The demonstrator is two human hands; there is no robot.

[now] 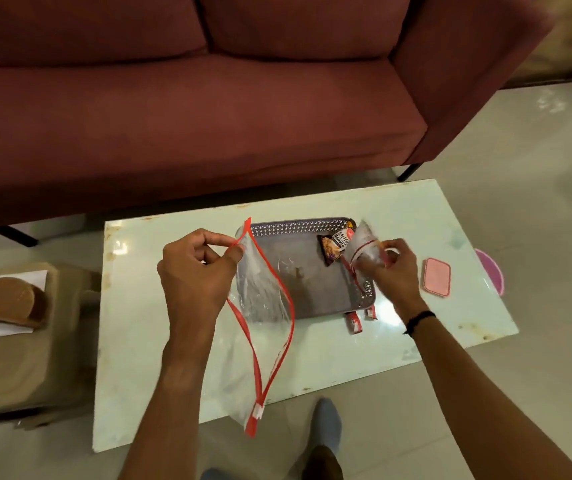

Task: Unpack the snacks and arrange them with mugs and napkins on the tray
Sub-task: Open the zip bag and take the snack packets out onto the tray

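Observation:
A clear zip bag [264, 306] with a red zipper strip hangs open from my left hand [196, 268], which pinches its top edge above the table. My right hand [390, 271] grips the bag's other crumpled end [360, 245] over the right side of a grey tray [312, 292]. A dark packet of salted peanuts [335, 247] lies tilted in the tray's far right corner. Two small red-and-white sachets [355, 320] lie on the table just in front of the tray. No mugs or napkins show.
The tray rests on a pale glass-topped coffee table [433, 216]. A pink lid [436, 281] lies on the table's right side, a pink round object [490, 275] past its edge. A maroon sofa [208, 98] stands behind. A tan stool with a brown holder [4, 303] sits at left.

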